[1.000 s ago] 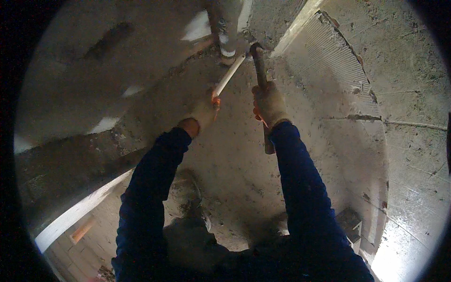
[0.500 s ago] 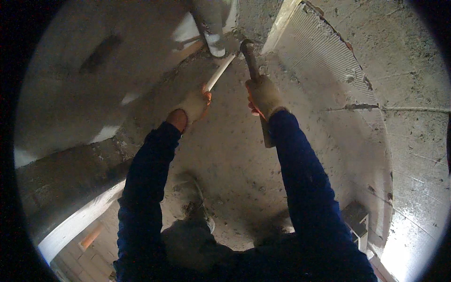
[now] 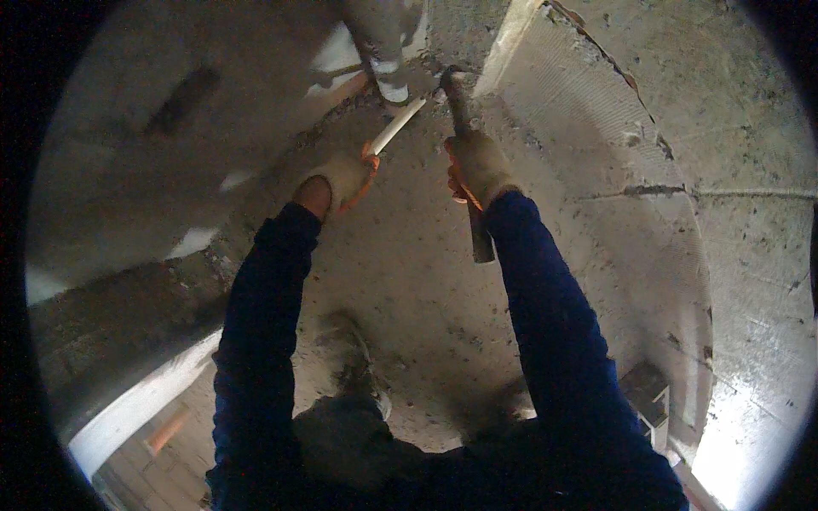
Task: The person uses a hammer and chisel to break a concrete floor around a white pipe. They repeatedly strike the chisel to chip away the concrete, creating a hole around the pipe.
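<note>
In its pale glove with orange palm coating, my left hand [image 3: 346, 177] is closed round a straight, pale rod [image 3: 399, 127]. The rod slants up and to the right, its far end near the rubble in the corner; whether it touches anything I cannot tell. My right hand [image 3: 479, 168], gloved alike, grips a hammer [image 3: 457, 109] partway along its handle. The hammer's dark head is at the far end, just right of the rod's tip. Below the right hand, the handle's butt end sticks out towards me.
A grey pipe [image 3: 388, 64] rises in the far corner. On the right, a wall [image 3: 750, 136] carries a ridged band of mortar. Dust and crumbs cover the floor [image 3: 426, 281] around my boot [image 3: 362, 362]. A white beam-like edge [image 3: 145, 404] runs at lower left, beside an orange-brown piece [image 3: 168, 430].
My left hand and the rod have shifted slightly left and towards me. My right hand stays nearly in place, with the hammer head a little farther away and to the right.
</note>
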`<state>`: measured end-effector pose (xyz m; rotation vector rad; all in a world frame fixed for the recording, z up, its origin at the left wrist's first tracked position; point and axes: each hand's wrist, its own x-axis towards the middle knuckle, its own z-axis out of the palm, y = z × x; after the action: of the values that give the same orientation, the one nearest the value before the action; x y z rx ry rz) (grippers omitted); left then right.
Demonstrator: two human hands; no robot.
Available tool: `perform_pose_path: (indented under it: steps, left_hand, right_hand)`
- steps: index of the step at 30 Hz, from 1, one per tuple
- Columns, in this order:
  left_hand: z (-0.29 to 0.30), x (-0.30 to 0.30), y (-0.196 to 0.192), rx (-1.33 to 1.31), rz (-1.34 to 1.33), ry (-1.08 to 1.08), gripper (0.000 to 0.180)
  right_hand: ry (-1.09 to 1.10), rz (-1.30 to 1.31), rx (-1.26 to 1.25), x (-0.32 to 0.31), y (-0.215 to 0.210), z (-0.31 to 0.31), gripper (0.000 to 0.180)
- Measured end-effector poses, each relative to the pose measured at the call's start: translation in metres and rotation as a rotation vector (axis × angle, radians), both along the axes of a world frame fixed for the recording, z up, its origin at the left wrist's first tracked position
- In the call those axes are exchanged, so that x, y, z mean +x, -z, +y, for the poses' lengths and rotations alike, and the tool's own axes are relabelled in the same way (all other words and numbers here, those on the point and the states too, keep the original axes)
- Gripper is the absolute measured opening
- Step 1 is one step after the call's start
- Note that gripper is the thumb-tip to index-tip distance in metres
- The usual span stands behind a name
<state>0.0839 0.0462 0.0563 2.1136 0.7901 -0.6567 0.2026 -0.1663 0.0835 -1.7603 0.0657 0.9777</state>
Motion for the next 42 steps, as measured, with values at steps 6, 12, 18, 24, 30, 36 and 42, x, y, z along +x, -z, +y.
perform_pose_path:
  steps: [6,12,18,24,30,36,42]
  left_hand:
    - [0.027,0.005,0.012,-0.556,0.010,-0.115,0.040]
    - [0.033,0.015,-0.003,-0.267,0.124,-0.084,0.036]
    - [0.003,-0.007,-0.010,0.071,-0.247,0.133,0.040]
    - [-0.057,-0.117,0.050,-0.351,-0.270,-0.484,0.038]
    - [-0.058,-0.097,0.067,0.355,-0.753,0.179,0.040]
    - [-0.054,-0.050,0.064,0.346,-0.473,0.188,0.042]
    - [-0.059,-0.049,0.091,-0.247,-0.436,-0.404,0.034]
  right_hand:
    - [0.312,-0.245,0.443,-0.007,-0.020,-0.002,0.017]
    - [-0.117,0.002,0.041,-0.009,0.002,0.010,0.024]
    - [-0.062,0.166,0.060,-0.038,0.019,-0.030,0.024]
    - [0.054,0.223,0.037,-0.074,0.041,-0.063,0.021]
    - [0.052,0.205,0.079,-0.081,0.045,-0.068,0.023]
    - [0.056,0.171,0.018,-0.088,0.041,-0.062,0.025]
    - [0.051,0.186,-0.065,-0.094,0.038,-0.061,0.024]
